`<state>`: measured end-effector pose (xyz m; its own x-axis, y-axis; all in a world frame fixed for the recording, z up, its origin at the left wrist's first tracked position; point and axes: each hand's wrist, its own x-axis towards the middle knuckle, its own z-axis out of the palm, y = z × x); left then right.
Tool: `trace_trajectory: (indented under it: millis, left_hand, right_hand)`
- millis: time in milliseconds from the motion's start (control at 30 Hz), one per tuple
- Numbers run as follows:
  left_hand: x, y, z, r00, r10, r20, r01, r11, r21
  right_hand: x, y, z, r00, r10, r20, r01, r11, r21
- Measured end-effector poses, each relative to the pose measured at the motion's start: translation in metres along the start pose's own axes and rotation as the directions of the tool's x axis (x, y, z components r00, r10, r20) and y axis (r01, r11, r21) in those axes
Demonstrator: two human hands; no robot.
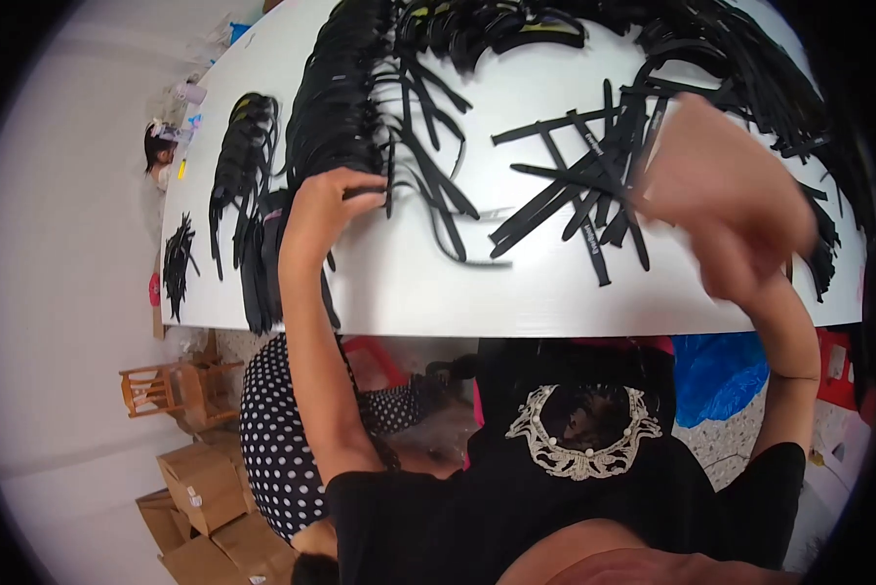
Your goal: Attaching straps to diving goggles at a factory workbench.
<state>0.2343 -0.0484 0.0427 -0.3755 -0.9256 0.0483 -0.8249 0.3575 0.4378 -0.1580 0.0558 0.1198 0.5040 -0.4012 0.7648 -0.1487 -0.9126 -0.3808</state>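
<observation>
Nearest the camera: the wearer's black short-sleeved cloth top (438,526), chest motif (582,465) cream, lacy and scrolled, like an open ring. Beyond it, a smooth white tabletop (409,307), edge bowed by the lens.

Hands well apart. Left hand (321,205) is at the near end of a long row of black curved bands (336,117), glossy, nested tight like ribs; thumb and fingers pinched on a narrow black strip (390,180), its exact shape part hidden by the fingers. Right hand (731,185) is over the right side of a crisscross pile of flat matte black straps (579,179), blunt-ended, a few with pale lettering. It's blurred; can't tell if its fingers are closed on a strap.

Between row and pile: thin bendy black tails (448,234), one curling toward the pile. Left of the row, a shorter bundle of black looped bands (238,161), then a small heap of skinny black strips (178,268) near the table's left edge.

Off the table: crinkly blue plastic bag (716,375), another person's white-dotted black clothing (277,429), brown cardboard boxes (204,487), slatted wooden chair (196,392).
</observation>
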Motion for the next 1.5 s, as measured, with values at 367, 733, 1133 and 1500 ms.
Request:
trace_trajectory:
  millis: [367,733,1133,1500]
  left_hand:
    - [-0.022,0.004,0.059,0.881,0.291,-0.374,-0.115,0.896,0.428]
    - [-0.027,0.035,0.081,0.613,0.355,-0.706,-0.233,0.935,0.268]
    - [-0.036,0.158,0.020,0.486,0.382,-0.786,-0.727,0.675,-0.122]
    - [-0.037,0.197,0.023,0.540,0.534,-0.650,-0.784,0.601,-0.156]
  right_hand:
    - [-0.056,-0.058,0.000,0.593,-0.403,-0.697,0.423,0.892,-0.156]
    - [-0.047,-0.108,-0.005,0.806,-0.247,-0.539,0.092,0.950,-0.298]
    - [0.006,-0.090,0.004,0.868,-0.262,-0.421,0.110,0.930,-0.351]
    - [0.020,-0.098,-0.001,0.881,-0.284,-0.378,0.126,0.912,-0.391]
